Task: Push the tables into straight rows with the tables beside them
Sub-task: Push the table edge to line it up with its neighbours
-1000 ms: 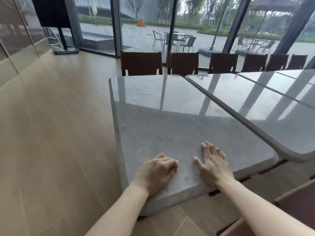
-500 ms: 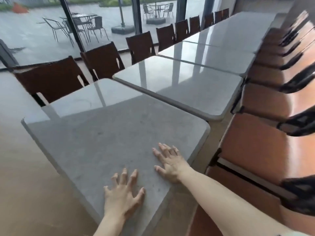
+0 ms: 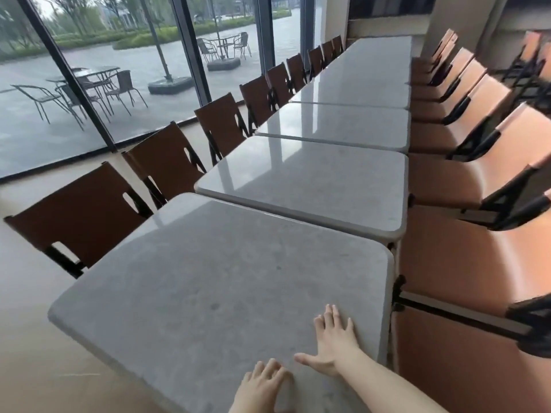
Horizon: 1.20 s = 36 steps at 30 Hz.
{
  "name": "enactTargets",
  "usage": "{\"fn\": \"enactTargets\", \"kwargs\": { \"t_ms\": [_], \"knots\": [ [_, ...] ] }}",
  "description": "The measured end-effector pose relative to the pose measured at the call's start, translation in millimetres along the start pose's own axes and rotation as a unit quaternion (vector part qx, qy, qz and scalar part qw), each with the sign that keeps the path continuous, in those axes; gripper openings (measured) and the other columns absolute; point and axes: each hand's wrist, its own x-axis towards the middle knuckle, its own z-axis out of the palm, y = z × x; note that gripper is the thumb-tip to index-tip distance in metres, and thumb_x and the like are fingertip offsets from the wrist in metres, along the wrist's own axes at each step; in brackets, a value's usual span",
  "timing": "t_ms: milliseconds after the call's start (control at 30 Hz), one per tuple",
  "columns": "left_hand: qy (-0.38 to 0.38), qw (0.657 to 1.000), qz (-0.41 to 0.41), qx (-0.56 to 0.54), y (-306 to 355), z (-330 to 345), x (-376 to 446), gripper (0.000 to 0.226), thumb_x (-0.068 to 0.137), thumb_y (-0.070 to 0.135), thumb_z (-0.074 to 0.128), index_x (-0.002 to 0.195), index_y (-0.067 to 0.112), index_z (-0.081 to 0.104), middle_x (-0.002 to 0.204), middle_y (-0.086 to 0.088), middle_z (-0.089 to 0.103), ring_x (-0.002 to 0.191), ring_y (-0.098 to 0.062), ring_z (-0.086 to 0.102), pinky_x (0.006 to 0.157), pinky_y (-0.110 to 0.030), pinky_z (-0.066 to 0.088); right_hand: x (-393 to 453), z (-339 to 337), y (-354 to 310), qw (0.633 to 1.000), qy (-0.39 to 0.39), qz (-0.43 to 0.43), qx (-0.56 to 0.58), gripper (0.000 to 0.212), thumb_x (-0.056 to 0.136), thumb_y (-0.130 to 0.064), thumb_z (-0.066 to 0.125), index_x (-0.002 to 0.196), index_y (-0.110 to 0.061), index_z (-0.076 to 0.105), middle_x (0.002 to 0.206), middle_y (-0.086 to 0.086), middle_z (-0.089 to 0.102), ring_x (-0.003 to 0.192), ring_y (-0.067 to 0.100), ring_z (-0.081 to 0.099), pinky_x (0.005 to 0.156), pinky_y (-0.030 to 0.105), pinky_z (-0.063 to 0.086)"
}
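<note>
Head view: both hands lie flat on the near table [image 3: 208,287], at the near end of a long row.

Against the frame half a second ago, I note the near table has swung closer into line; its far edge now runs almost parallel to the next table [image 3: 313,186], with a narrow gap and its right side set slightly inward. My right hand [image 3: 334,341] lies palm down near the right corner, fingers together and thumb spread wide, holding nothing. My left hand [image 3: 265,386] has slid to the near edge, fingers loosely curled on the top, gripping nothing I can see. Brown chairs [image 3: 167,162] line the window side, orange seats [image 3: 465,180] the right. I can read no writing or labels.
</note>
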Motion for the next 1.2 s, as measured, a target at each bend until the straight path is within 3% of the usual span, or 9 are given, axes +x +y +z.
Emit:
{"fn": "enactTargets", "kwargs": {
  "t_ms": [100,200,333,500,700,833,933,1033,1200],
  "knots": [
    [-0.007,0.997,0.071,0.006,-80,-6,0,0.064,0.061,0.079,0.051,0.115,0.047,0.060,0.130,0.014,0.048,0.106,-0.005,0.049,0.089,-0.019,0.044,3,0,-15,0.997,0.008,0.066,0.046,0.113,0.083,-0.087,0.033,0.161,-0.009,0.008,0.169,0.017,-0.015,0.156,0.030,-0.018,0.123,0.061,0.000],
    [0.030,0.998,0.046,0.024,-172,-17,6,0.055,0.088,0.068,0.044,0.130,0.035,0.057,0.149,0.000,0.045,0.140,-0.023,0.037,0.116,-0.034,0.018,13,7,-46,0.985,0.011,0.146,0.096,0.114,0.085,-0.087,0.028,0.161,-0.006,0.003,0.167,0.017,-0.021,0.155,0.030,-0.022,0.122,0.062,-0.002],
    [0.008,0.999,-0.031,0.039,-265,-26,2,0.060,0.102,0.063,0.012,0.145,0.037,0.044,0.163,0.002,0.030,0.157,-0.021,0.001,0.120,-0.045,0.001,23,19,-81,0.964,0.061,0.242,0.088,0.105,0.094,-0.078,0.023,0.160,-0.001,-0.004,0.168,0.019,-0.017,0.156,0.033,-0.014,0.122,0.061,0.004],
    [-0.005,0.997,-0.066,-0.031,-301,-11,-7,0.063,0.089,0.082,0.002,0.150,0.066,0.007,0.165,0.021,0.009,0.153,-0.013,-0.003,0.118,-0.066,0.006,18,65,-147,0.936,0.186,0.234,0.187,0.076,0.101,-0.051,0.022,0.121,0.004,0.070,0.136,0.030,0.057,0.108,0.046,0.068,0.089,0.069,0.049],
    [0.014,0.998,-0.063,-0.024,-285,-18,-12,0.085,0.075,0.076,-0.009,0.156,0.054,0.002,0.166,0.021,-0.014,0.153,-0.016,-0.023,0.120,-0.061,-0.010,-3,96,-186,0.886,0.332,0.264,0.187,0.050,0.083,-0.024,0.036,0.111,-0.005,0.073,0.125,0.028,0.060,0.094,0.045,0.065,0.085,0.057,0.051],
    [0.023,0.998,-0.049,-0.036,-286,-23,-14,0.088,0.073,0.075,-0.010,0.157,0.051,0.003,0.168,0.018,-0.010,0.155,-0.020,-0.019,0.120,-0.063,-0.007,-12,115,-206,0.868,0.368,0.268,0.200,0.057,0.088,-0.028,0.032,0.119,-0.004,0.073,0.126,0.023,0.068,0.115,0.042,0.067,0.096,0.057,0.050],
    [0.027,0.998,-0.036,-0.043,-289,-24,-13,0.074,0.090,0.074,0.007,0.159,0.048,0.006,0.170,0.015,-0.007,0.156,-0.021,-0.016,0.121,-0.063,-0.007,-22,106,-219,0.881,0.322,0.277,0.208,0.086,0.087,-0.063,0.016,0.158,-0.018,0.035,0.167,0.009,0.026,0.155,0.025,0.022,0.125,0.047,0.013],
    [0.050,0.997,-0.026,-0.043,-290,-19,-12,0.062,0.101,0.064,0.020,0.159,0.047,0.008,0.170,0.013,-0.004,0.156,-0.022,-0.014,0.120,-0.064,-0.006,-30,105,-224,0.898,0.304,0.250,0.195,0.110,0.066,-0.083,0.000,0.163,-0.031,0.008,0.172,0.001,-0.001,0.158,0.020,-0.005,0.124,0.042,-0.008],
    [0.067,0.996,-0.018,-0.053,-292,-17,-9,0.060,0.101,0.062,0.023,0.158,0.046,0.014,0.170,0.011,0.001,0.157,-0.023,-0.010,0.120,-0.066,-0.004,-32,115,-228,0.880,0.412,0.147,0.184,0.078,0.083,-0.071,0.032,0.135,-0.022,0.063,0.147,0.000,0.056,0.137,0.024,0.050,0.117,0.057,0.026]
  ]
}}
